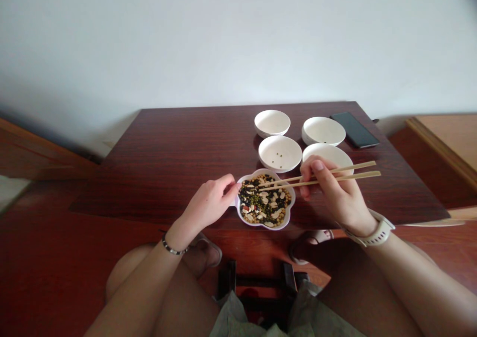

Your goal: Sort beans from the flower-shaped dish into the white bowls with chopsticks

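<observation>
Head camera shows 2 slender, pale chopsticks [290, 185] over multicoloured beans [264, 206].

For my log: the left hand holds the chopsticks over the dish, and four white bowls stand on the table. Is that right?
Not quite: in the head view, the right hand holds the chopsticks over the dish. Four white bowls stand on the table.

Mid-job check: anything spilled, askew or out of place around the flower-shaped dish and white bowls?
No spill or damage that I can see. The flower-shaped dish is right at the near edge of the table, the left hand holding its rim; I can't tell whether it overhangs. The white bowls stand upright.
</observation>
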`<state>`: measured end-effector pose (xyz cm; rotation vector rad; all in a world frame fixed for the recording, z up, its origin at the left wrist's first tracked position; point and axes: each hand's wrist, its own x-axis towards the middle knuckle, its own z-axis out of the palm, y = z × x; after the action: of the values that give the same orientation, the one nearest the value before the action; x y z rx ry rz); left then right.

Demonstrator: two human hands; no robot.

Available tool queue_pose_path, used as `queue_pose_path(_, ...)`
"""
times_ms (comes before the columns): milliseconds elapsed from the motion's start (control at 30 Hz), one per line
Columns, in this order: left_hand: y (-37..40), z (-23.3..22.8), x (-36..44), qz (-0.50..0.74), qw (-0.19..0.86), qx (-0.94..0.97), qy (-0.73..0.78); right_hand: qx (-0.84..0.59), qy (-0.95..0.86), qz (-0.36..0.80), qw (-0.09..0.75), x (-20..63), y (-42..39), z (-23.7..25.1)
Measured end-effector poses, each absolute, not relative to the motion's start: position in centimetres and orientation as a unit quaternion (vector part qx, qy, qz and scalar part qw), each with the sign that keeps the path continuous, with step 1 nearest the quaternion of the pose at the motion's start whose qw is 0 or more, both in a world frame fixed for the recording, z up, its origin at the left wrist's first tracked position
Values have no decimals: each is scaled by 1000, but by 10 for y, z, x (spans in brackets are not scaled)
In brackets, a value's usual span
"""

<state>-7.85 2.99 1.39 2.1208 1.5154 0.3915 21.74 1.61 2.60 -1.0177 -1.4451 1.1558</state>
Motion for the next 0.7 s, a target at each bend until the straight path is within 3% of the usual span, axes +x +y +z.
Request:
queue_pose_path(300, 30, 15, -78, 144, 252, 777, 558, -413, -633, 470, 457, 214, 16, 21)
queue_pose_path(700, 30, 15, -77, 145, 251, 775, 561, -408, -588, 462, 524, 217, 18, 27)
